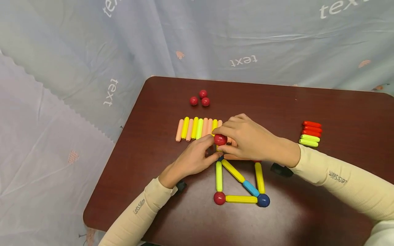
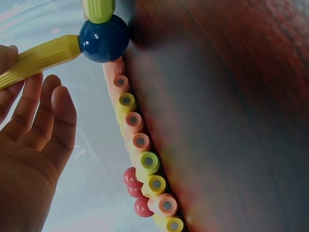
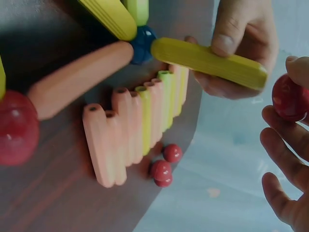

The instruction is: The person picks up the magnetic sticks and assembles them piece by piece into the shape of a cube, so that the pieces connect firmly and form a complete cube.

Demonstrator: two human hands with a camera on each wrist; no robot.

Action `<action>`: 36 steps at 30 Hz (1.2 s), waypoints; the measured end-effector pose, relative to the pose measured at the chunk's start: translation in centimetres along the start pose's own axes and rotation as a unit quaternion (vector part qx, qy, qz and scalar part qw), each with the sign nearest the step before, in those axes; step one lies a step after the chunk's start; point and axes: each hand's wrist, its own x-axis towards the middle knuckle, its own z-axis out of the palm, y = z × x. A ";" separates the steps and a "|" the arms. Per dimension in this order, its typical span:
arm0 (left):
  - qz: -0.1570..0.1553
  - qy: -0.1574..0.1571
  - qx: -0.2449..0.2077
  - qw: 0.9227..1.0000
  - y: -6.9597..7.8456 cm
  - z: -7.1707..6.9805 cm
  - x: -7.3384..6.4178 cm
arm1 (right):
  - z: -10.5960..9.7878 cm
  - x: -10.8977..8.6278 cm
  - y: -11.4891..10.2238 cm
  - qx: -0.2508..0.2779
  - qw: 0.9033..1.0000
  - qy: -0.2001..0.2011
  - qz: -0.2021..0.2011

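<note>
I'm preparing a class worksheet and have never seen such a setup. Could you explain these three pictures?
There is no robot here, just a person's bare left hand and right hand. The picture with both arms comes from a camera on the head; the one with a single hand comes from the left-wrist camera, the other from the right-wrist camera. On the table lie a row of rods, three red balls, some short rods and a frame of rods and balls. The left hand holds a yellow rod that rises from the frame's blue ball. The right hand holds another red ball near the rod's free end.
</note>
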 end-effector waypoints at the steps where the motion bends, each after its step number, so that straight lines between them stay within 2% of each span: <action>1: 0.000 0.001 -0.003 1.000 0.0 0.0 0.0 | 0.2 -0.1 0.0 0.002 1.000 0.000 -0.001; 12: -0.003 0.005 -0.011 1.000 -0.2 -0.2 -0.2 | 1.5 -0.3 0.0 0.014 0.999 0.037 -0.014; 19: 0.002 0.010 -0.009 1.000 -0.1 -0.1 -0.1 | 1.2 -0.6 0.1 0.018 0.999 0.029 0.000; 26: 0.003 0.017 -0.028 0.999 0.3 -0.3 0.1 | 0.6 -1.3 0.2 0.003 0.999 0.035 0.006; 32: -0.002 0.042 -0.048 0.998 0.9 -0.6 0.1 | 0.2 -1.7 0.4 0.011 0.999 0.048 0.000; 36: 0.010 0.063 -0.057 0.996 1.2 -0.4 0.3 | -0.5 -2.2 1.0 0.026 0.998 0.056 0.024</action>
